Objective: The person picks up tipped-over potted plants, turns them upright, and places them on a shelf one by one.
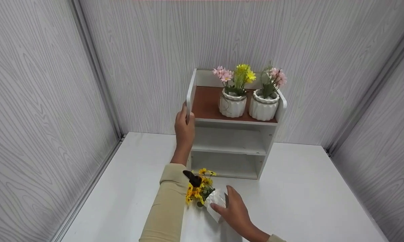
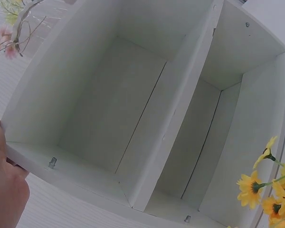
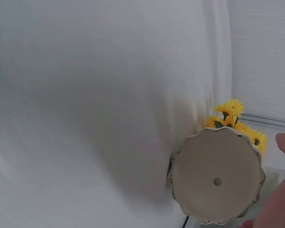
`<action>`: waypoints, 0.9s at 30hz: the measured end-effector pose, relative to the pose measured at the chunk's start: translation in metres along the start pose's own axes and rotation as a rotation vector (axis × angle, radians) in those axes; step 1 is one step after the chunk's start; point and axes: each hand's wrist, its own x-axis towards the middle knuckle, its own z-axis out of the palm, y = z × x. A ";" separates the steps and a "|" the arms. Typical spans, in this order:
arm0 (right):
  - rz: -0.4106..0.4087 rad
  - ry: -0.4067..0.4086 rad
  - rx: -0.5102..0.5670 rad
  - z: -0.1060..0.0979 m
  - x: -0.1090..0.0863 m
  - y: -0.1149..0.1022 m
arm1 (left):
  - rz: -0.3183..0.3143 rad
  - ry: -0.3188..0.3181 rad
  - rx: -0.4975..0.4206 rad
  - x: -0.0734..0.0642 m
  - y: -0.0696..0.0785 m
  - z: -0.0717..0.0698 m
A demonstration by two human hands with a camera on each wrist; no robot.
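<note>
The right hand [image 1: 237,211] is spread wide about a white pot [image 3: 213,164], which lies on its side on the smooth table [image 1: 296,201]; its round base has a wavy edge and one small hole. The left hand [image 1: 185,129] pinches the side panel of a white shelf [image 1: 223,152]. A dark object [image 1: 193,178] hides part of the yellow flowers [image 1: 194,194]; whether the right fingers touch the pot, I cannot tell.
</note>
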 end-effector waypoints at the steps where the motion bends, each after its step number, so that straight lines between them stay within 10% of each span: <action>1: -0.011 -0.006 -0.004 0.001 0.000 0.002 | -0.002 -0.007 -0.003 0.000 0.000 0.000; 27: -0.141 0.086 -0.078 0.017 -0.004 0.020 | 0.017 0.008 -0.010 -0.001 0.000 0.002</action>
